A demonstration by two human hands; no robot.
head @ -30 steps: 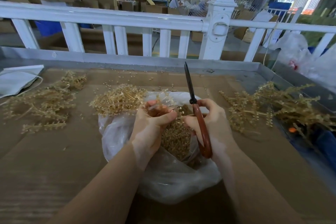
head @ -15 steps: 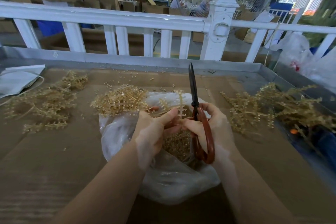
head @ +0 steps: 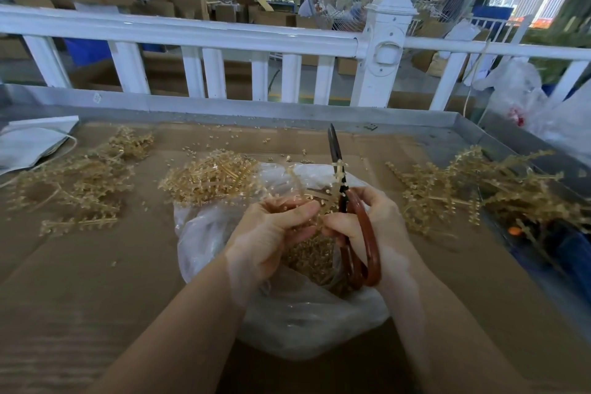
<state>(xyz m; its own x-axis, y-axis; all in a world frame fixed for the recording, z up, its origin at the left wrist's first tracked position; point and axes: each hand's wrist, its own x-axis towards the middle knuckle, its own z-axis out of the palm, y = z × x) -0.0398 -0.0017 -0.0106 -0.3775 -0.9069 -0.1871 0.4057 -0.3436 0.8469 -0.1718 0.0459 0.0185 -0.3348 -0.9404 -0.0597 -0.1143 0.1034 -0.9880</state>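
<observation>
My right hand point(head: 377, 224) grips red-handled scissors point(head: 361, 233), whose dark blades point up and away. My left hand point(head: 271, 233) pinches a tan plastic sprue strip point(head: 323, 193) that rises between both hands and lies against the blades near the pivot. Both hands hover over a clear plastic bag point(head: 287, 323) with a heap of small tan cut pieces point(head: 311, 261) inside.
Piles of tan plastic sprues lie at the left point(head: 80, 182), behind the bag point(head: 211, 177) and at the right point(head: 479, 189) on the cardboard-covered table point(head: 96, 281). A white railing point(head: 198, 38) runs along the far side. White plastic bags point(head: 524, 89) hang at the right.
My left hand brought a sprue strip up from the bag to the scissor blades. My right hand and the scissors shifted slightly left and lower.
</observation>
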